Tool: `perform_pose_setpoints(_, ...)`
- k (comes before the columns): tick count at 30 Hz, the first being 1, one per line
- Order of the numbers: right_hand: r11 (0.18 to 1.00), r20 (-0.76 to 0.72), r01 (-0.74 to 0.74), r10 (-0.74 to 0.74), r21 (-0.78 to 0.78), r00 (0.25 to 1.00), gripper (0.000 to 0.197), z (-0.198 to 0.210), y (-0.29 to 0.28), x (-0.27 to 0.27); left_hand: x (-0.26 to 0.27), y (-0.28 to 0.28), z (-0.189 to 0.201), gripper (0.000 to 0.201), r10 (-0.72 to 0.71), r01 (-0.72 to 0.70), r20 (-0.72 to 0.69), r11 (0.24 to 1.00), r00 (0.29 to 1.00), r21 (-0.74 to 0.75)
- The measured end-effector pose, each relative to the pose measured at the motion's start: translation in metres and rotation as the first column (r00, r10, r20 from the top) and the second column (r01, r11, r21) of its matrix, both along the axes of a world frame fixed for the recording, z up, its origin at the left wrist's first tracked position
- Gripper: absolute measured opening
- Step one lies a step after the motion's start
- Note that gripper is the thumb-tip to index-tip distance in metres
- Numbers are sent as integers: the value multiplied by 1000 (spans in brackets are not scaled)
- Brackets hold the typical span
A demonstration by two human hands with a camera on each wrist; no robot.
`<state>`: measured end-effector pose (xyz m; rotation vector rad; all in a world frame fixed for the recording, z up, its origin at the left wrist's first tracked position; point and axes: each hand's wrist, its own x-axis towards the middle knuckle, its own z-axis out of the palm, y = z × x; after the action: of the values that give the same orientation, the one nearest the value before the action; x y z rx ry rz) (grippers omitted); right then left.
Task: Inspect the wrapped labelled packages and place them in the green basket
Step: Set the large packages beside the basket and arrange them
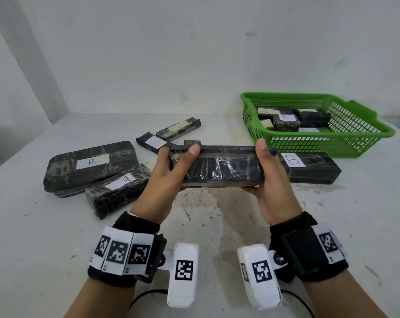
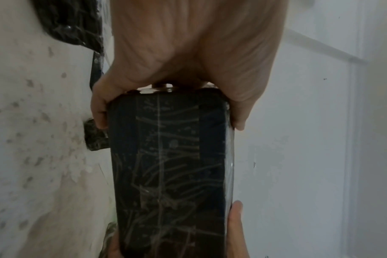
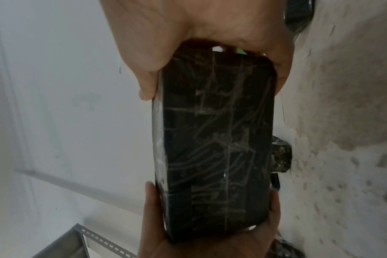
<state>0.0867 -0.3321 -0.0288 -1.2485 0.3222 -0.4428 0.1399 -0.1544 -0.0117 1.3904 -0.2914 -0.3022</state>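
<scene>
Two hands on one long black plastic-wrapped package [image 1: 219, 167], held level above the stained white tabletop [image 1: 206, 216]: left hand [image 1: 169, 177] curled round its left end, thumb on top; right hand [image 1: 266, 180] curled round its right end, same grip. No label on the face in view. Just behind its right end lies a long black wrapped package labelled B [image 1: 309, 166]. Behind that, the green plastic mesh basket [image 1: 327, 143] holds several wrapped packages. Four more lie left of the hands.
</scene>
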Motion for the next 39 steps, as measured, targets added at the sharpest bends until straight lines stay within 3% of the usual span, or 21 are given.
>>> perform_pose_setpoints(4, 999, -46, 7, -5, 35, 999, 134, 0, -3, 0, -1, -1, 0, 99, -2, 3, -11, 998, 1000, 57)
perform_pose_setpoints(6, 999, -75, -18, 20, 29, 997, 136, 1, -1, -1, -1, -3, 0, 90, 10, -9, -28, 999, 1000, 44)
perform_pose_setpoints(9, 999, -63, -42, 43, 18, 997, 118, 1, 0, -4, 0, -5, 0, 83, 36, -35, -49, 999, 998, 22)
perform_pose_setpoints(13, 1000, -48, -1, 0, -5, 999, 129, 2, 1, -4, 2, -3, -3, 100, 36, -36, -51, 999, 998, 5)
perform_pose_setpoints(16, 1000, -41, 5, -5, -1, 999, 100, 4, -1, -4, -1, -4, -2, 110, -19, 22, -61, 999, 998, 50)
perform_pose_setpoints(19, 1000, -8, -13, 13, 9, 1000, 85, 5, -3, -5, -3, -5, -2, 78, -33, 35, -39, 997, 999, 65)
perform_pose_setpoints(21, 1000, -12, -25, 26, 16, 1000, 85, 6, -1, -5, -1, -4, -4, 75, -41, 43, -36, 997, 999, 66)
perform_pose_setpoints(28, 999, 70, -45, 46, -16, 996, 55, 4, 4, -8, 5, 1, -7, 101, -4, 5, -32, 999, 999, 32)
perform_pose_setpoints(33, 998, 79, -58, 60, -20, 995, 60, 4, 4, -8, 3, 0, -6, 80, -28, 29, -36, 999, 999, 38)
perform_pose_setpoints(39, 987, 7, -140, 141, -81, 990, 82, 3, 8, -9, 8, 1, -6, 82, 18, -16, -50, 999, 999, 41)
